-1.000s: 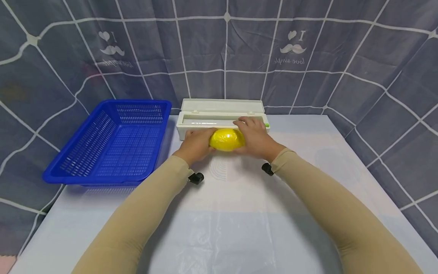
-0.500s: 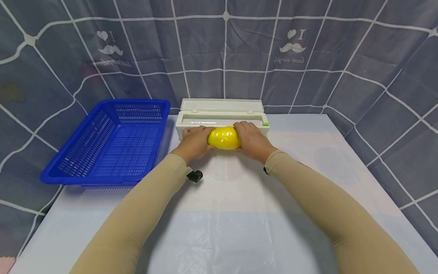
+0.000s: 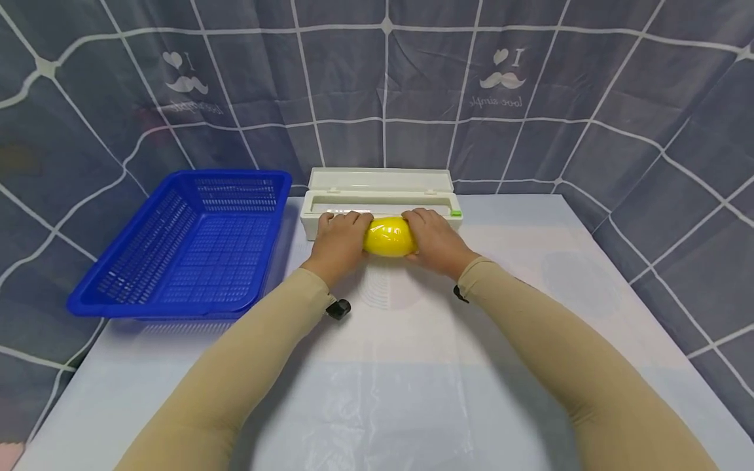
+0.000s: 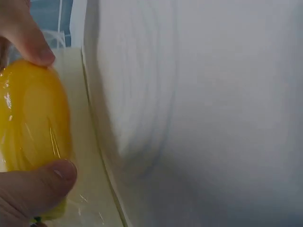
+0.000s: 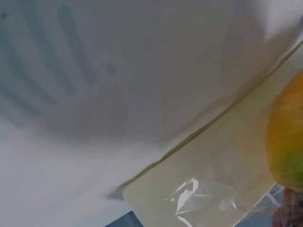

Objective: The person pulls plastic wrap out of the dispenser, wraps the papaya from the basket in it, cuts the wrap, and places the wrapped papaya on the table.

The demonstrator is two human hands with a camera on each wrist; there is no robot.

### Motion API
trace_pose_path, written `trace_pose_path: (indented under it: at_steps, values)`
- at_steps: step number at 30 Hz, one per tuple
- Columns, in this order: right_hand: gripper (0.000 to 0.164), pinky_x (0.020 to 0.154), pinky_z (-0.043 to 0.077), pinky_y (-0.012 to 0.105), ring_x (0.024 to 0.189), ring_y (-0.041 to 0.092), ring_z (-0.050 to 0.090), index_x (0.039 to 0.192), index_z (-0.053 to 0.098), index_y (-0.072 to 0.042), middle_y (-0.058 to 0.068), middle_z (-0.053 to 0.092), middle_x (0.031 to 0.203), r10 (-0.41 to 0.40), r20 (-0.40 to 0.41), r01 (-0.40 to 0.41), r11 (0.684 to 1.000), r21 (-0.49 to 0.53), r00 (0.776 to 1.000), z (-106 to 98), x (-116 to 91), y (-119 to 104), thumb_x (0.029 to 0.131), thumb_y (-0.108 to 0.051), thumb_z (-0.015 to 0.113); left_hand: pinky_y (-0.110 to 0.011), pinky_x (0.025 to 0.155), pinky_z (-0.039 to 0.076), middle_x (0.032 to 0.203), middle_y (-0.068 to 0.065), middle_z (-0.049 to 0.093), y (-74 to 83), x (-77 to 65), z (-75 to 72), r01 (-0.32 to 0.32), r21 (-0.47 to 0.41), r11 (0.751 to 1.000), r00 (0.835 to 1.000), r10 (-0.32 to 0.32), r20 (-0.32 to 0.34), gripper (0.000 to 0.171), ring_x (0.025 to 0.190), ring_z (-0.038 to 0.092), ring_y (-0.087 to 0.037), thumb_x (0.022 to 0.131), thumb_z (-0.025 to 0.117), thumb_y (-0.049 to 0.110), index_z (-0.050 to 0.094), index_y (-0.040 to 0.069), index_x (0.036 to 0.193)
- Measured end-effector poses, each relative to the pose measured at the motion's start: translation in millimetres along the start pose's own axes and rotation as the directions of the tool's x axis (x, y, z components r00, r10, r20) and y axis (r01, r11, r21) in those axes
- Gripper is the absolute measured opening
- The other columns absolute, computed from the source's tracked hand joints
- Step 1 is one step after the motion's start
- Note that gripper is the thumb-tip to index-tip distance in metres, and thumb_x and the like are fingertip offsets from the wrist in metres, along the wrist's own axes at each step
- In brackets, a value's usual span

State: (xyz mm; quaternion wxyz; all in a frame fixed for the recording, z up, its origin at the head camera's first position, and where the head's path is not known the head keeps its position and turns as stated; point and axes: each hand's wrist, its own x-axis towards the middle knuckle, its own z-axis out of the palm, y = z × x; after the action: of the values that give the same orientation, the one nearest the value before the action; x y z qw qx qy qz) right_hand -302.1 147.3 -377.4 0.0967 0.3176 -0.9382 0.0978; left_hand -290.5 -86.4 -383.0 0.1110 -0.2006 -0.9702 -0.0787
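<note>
Filling six o'clock, the counter (image 3: pixel 383 405) lies nearest. At nine o'clock sits a blue basket (image 3: pixel 147 309). Mid-view, the left hand (image 3: pixel 340 242) and right hand (image 3: pixel 437 242) grip the film-wrapped yellow thing (image 3: pixel 389 237) from its nine and three o'clock ends. Just beyond, at its twelve o'clock, stands the white box (image 3: pixel 377 194), lid (image 3: pixel 379 179) raised; whether they touch, I cannot tell. Gray cloth (image 3: pixel 347 78) hangs behind.

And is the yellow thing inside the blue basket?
No, the left hand and right hand hold the yellow thing away from the blue basket.
</note>
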Motion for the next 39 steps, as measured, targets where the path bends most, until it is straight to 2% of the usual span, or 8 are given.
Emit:
trace_pose_path:
  at_steps: [3, 8, 16, 21, 25, 33, 39]
  values:
    - [0.082, 0.127, 0.033, 0.049, 0.141, 0.04, 0.048, 0.151, 0.039, 0.005, 0.024, 0.051, 0.151, 0.027, 0.012, -0.027, 0.999, 0.035, 1.0, 0.1, 0.2, -0.6, 0.089, -0.024, 0.084, -0.057, 0.114, 0.032, 0.14, -0.009, 0.066, -8.3, 3.7, 4.0, 0.002, -0.056, 0.998, 1.0, -0.004, -0.024, 0.062, 0.13, 0.061, -0.032, 0.089, 0.085, 0.024, 0.055, 0.015, 0.142]
    - [0.083, 0.127, 0.034, 0.05, 0.141, 0.04, 0.047, 0.151, 0.039, 0.003, 0.025, 0.046, 0.151, 0.077, 0.054, -0.08, 0.995, 0.057, 0.996, -0.7, -1.5, -3.1, 0.087, -0.023, 0.086, -0.057, 0.115, 0.031, 0.143, -0.007, 0.066, -18.4, 7.9, 5.3, -0.01, -0.136, 0.991, 1.0, 0.011, 0.006, 0.06, 0.134, 0.059, -0.029, 0.091, 0.083, 0.027, 0.057, 0.014, 0.143]
    - [0.086, 0.123, 0.04, 0.049, 0.133, 0.04, 0.055, 0.153, 0.04, 0.003, 0.023, 0.055, 0.146, 0.122, 0.056, -0.12, 0.992, -0.036, 0.991, -2.1, 2.0, -6.6, 0.087, -0.026, 0.088, -0.059, 0.12, 0.026, 0.147, -0.006, 0.064, -22.4, 9.5, -0.7, -0.004, -0.163, 0.987, 0.998, 0.015, 0.065, 0.063, 0.137, 0.056, -0.03, 0.092, 0.084, 0.028, 0.056, 0.014, 0.146]
    - [0.083, 0.122, 0.041, 0.049, 0.133, 0.04, 0.057, 0.149, 0.041, 0.005, 0.025, 0.058, 0.144, 0.144, 0.063, -0.144, 0.99, 0.003, 0.988, 2.5, 1.4, -4.5, 0.088, -0.026, 0.088, -0.06, 0.123, 0.023, 0.148, -0.006, 0.063, -21.3, 9.4, -3.6, 0.003, -0.171, 0.985, 0.995, 0.014, 0.097, 0.063, 0.139, 0.055, -0.03, 0.091, 0.085, 0.028, 0.057, 0.015, 0.146]
    - [0.077, 0.123, 0.037, 0.049, 0.134, 0.038, 0.054, 0.145, 0.047, 0.002, 0.021, 0.059, 0.142, 0.139, 0.052, -0.14, 0.99, 0.012, 0.989, 3.2, -0.1, -2.0, 0.087, -0.028, 0.088, -0.06, 0.125, 0.019, 0.151, -0.007, 0.061, -20.7, 10.3, -3.6, 0.012, -0.169, 0.986, 0.993, 0.008, 0.114, 0.065, 0.143, 0.052, -0.03, 0.092, 0.084, 0.029, 0.055, 0.014, 0.148]
    - [0.078, 0.123, 0.028, 0.053, 0.139, 0.039, 0.039, 0.146, 0.052, -0.004, 0.018, 0.049, 0.148, 0.203, 0.036, -0.205, 0.975, 0.083, 0.978, 8.6, -2.1, 2.5, 0.084, -0.03, 0.091, -0.06, 0.126, 0.016, 0.152, -0.008, 0.059, -19.9, 8.7, -0.2, 0.022, -0.173, 0.985, 0.991, 0.001, 0.132, 0.069, 0.145, 0.048, -0.031, 0.091, 0.085, 0.03, 0.054, 0.013, 0.15]
    - [0.082, 0.121, 0.031, 0.053, 0.136, 0.039, 0.041, 0.149, 0.051, -0.002, 0.018, 0.052, 0.147, 0.209, 0.051, -0.213, 0.973, 0.086, 0.977, 9.7, -3.3, 4.0, 0.084, -0.031, 0.091, -0.06, 0.127, 0.015, 0.151, -0.007, 0.059, -19.1, 7.7, -0.2, 0.018, -0.167, 0.986, 0.991, 0.004, 0.131, 0.069, 0.145, 0.047, -0.031, 0.091, 0.084, 0.032, 0.054, 0.014, 0.15]
